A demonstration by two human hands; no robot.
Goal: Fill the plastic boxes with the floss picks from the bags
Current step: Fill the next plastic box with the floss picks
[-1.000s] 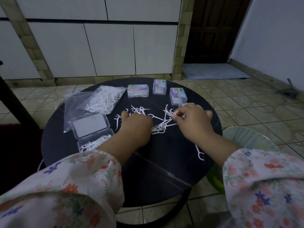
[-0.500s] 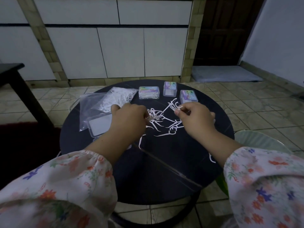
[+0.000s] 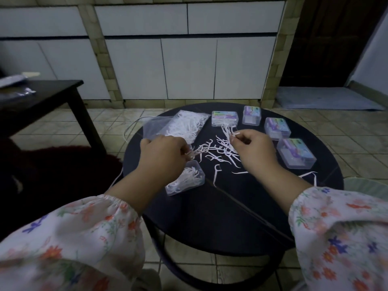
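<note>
White plastic floss picks (image 3: 222, 152) lie scattered across the middle of the round black table (image 3: 231, 217), spread between the two hands. The left hand (image 3: 161, 158), at centre left of the frame, pinches a small bunch of picks in its curled fingers, just above the open clear plastic box (image 3: 185, 181) that is partly filled with picks and sits right below its wrist. The right hand (image 3: 255, 151), at centre right, pinches a few picks at its fingertips, lifted off the table above the pile. A clear plastic bag of floss picks (image 3: 184, 126) lies behind the left hand, toward the upper left of the table. Four closed clear boxes with purple labels (image 3: 277, 128) curve along the table's far and right edge, the nearest just right of the right hand. Compared with half a second ago, both hands have drawn wider apart, the left one has moved over the open box, and the right holds its picks higher.
</note>
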